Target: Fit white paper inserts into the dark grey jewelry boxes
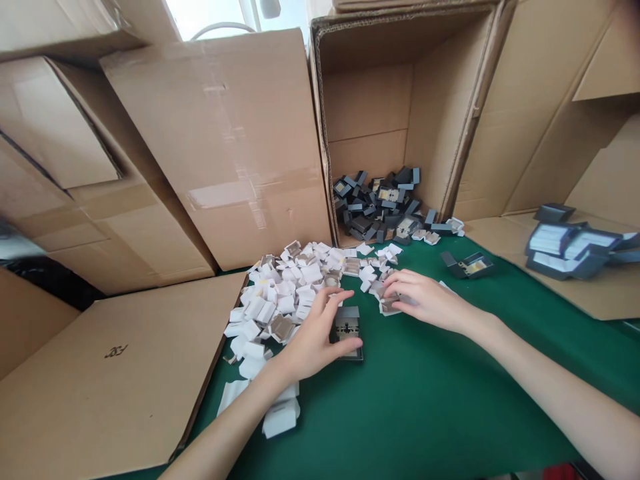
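My left hand [314, 337] grips a small dark grey plastic case [349, 328] that rests on the green table [430, 393], thumb under it and fingers over its top. My right hand [425, 298] lies just to the right, its fingertips pinching a small white and tan insert [389, 305] at the edge of the pile. A heap of white inserts [285, 293] spreads to the left of and behind both hands.
An open cardboard box [370, 113] lying on its side at the back holds several dark grey cases [380, 203]. One open grey case [469, 265] sits at right. More cases [575, 247] lie on cardboard at far right. Cardboard boxes [220, 140] wall the left and back.
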Demonstrator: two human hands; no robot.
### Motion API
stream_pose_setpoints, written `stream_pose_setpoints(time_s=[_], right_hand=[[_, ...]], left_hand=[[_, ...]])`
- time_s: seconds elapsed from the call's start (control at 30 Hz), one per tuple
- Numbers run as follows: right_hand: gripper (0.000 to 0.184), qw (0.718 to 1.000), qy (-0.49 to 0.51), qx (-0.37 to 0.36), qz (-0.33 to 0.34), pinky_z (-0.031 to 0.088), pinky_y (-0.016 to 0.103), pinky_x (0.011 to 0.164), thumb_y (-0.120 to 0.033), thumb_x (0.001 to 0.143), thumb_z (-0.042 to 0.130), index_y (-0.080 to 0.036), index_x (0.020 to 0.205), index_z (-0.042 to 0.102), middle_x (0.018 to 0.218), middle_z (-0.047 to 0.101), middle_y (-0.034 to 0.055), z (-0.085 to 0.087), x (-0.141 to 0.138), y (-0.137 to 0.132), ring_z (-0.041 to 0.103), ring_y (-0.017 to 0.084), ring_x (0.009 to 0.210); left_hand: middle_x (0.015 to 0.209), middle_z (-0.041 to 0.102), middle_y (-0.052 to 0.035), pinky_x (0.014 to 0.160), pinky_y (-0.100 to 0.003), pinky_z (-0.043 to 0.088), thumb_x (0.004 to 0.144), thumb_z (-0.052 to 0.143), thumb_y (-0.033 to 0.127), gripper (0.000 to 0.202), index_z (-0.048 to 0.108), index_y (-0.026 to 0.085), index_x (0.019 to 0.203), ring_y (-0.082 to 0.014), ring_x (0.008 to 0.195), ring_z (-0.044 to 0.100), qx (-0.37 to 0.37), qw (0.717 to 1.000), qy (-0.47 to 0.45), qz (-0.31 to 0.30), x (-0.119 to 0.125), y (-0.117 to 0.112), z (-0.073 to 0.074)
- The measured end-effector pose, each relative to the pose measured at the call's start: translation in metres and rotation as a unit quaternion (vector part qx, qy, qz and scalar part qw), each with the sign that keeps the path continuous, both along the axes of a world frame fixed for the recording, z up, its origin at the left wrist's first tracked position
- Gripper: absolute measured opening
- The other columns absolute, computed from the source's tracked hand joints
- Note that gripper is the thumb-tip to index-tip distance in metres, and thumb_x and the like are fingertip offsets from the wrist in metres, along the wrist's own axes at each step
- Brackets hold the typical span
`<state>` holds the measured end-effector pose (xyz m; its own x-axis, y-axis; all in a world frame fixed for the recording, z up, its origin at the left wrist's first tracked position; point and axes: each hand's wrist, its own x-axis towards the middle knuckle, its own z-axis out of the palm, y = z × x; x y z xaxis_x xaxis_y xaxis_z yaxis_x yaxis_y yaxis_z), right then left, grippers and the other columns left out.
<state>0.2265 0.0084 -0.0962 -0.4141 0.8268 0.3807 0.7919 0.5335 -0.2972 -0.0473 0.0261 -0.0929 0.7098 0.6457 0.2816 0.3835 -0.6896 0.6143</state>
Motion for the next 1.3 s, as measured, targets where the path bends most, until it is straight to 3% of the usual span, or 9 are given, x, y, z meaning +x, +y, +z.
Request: stream_pose_setpoints(time_s=[0.23,0.37,0.47,0.57,0.67,0.77,0.87,1.07,1.3], right_hand=[[0.013,0.999,-0.018,0.011,-0.040,0.048,0.037,0.076,-0.022,0.088,0.051,-0.023,0.088,0.064,0.096,0.066,0.0048,0.008,-0.007,-0.006,0.060,0.022,0.092],[0.013,0.997,0.015,0.044,-0.063,0.043,0.044,0.087,-0.026,0.087,0.053,-0.024,0.090,0.065,0.096,0.068,0.0042,0.011,-0.008,-0.008,0.061,0.025,0.094],[0.014,0.991,0.107,0.020,-0.079,0.043,0.045,0.089,-0.034,0.086,0.055,-0.025,0.089,0.066,0.096,0.069,0.0044,0.015,-0.011,-0.010,0.060,0.026,0.095],[0.022,0.958,0.272,-0.060,-0.073,0.047,0.040,0.083,-0.043,0.082,0.060,-0.022,0.088,0.066,0.095,0.068,0.0053,0.018,-0.015,-0.010,0.061,0.023,0.090],[0.029,0.885,0.439,-0.150,-0.039,0.048,0.035,0.080,-0.043,0.074,0.070,-0.019,0.089,0.064,0.093,0.068,0.0054,0.017,-0.018,-0.009,0.063,0.020,0.084],[0.031,0.829,0.517,-0.211,-0.022,0.048,0.031,0.078,-0.039,0.070,0.075,-0.019,0.090,0.064,0.091,0.068,0.0050,0.014,-0.023,-0.008,0.062,0.016,0.080],[0.030,0.812,0.529,-0.244,-0.020,0.048,0.031,0.077,-0.036,0.068,0.075,-0.018,0.089,0.064,0.091,0.068,0.0054,0.010,-0.030,-0.009,0.062,0.017,0.080],[0.026,0.800,0.534,-0.275,0.005,0.047,0.030,0.077,-0.034,0.069,0.076,-0.018,0.087,0.065,0.093,0.067,0.0049,0.005,-0.038,-0.012,0.060,0.016,0.085],[0.021,0.748,0.574,-0.327,0.063,0.048,0.028,0.081,-0.028,0.074,0.074,-0.019,0.090,0.065,0.093,0.067,0.0031,0.000,-0.051,-0.020,0.062,0.014,0.087]], left_hand=[[0.141,0.025,-0.0082,0.110,-0.047,0.038,0.065,0.078,0.044,0.098,0.021,0.040,0.145,-0.0271,0.134,0.033,-0.019,0.996,0.055,-0.064,-0.008,0.003,0.003],[0.145,0.024,-0.0074,0.109,-0.048,0.039,0.066,0.078,0.040,0.094,0.024,0.041,0.144,-0.0284,0.136,0.032,0.003,0.997,0.048,-0.058,-0.010,0.004,0.003],[0.147,0.024,-0.0074,0.107,-0.046,0.042,0.075,0.070,0.033,0.080,0.027,0.039,0.143,-0.0271,0.135,0.035,0.053,0.997,0.048,-0.031,-0.008,0.005,-0.002],[0.149,0.023,-0.0079,0.107,-0.045,0.042,0.081,0.063,0.033,0.071,0.028,0.037,0.142,-0.0276,0.137,0.032,0.107,0.993,0.053,-0.001,-0.006,0.005,-0.009],[0.149,0.023,-0.0079,0.109,-0.044,0.041,0.082,0.062,0.035,0.069,0.027,0.036,0.142,-0.0263,0.138,0.030,0.121,0.991,0.060,0.010,-0.003,0.005,-0.011],[0.149,0.023,-0.0077,0.111,-0.043,0.038,0.083,0.060,0.036,0.067,0.028,0.035,0.142,-0.0246,0.139,0.029,0.127,0.990,0.065,0.003,-0.003,0.003,-0.008],[0.147,0.027,-0.0079,0.113,-0.044,0.036,0.086,0.057,0.034,0.059,0.032,0.034,0.139,-0.0241,0.139,0.028,0.156,0.986,0.055,-0.001,-0.003,0.001,-0.003],[0.131,0.045,-0.0076,0.103,-0.040,0.041,0.091,0.047,0.026,0.038,0.044,0.029,0.128,-0.0213,0.123,0.043,0.227,0.974,0.001,0.012,-0.003,-0.003,0.001],[0.120,0.053,-0.0064,0.093,-0.035,0.044,0.090,0.053,0.032,0.042,0.042,0.027,0.129,-0.0188,0.108,0.049,0.154,0.987,-0.050,-0.004,0.001,-0.008,-0.001]])
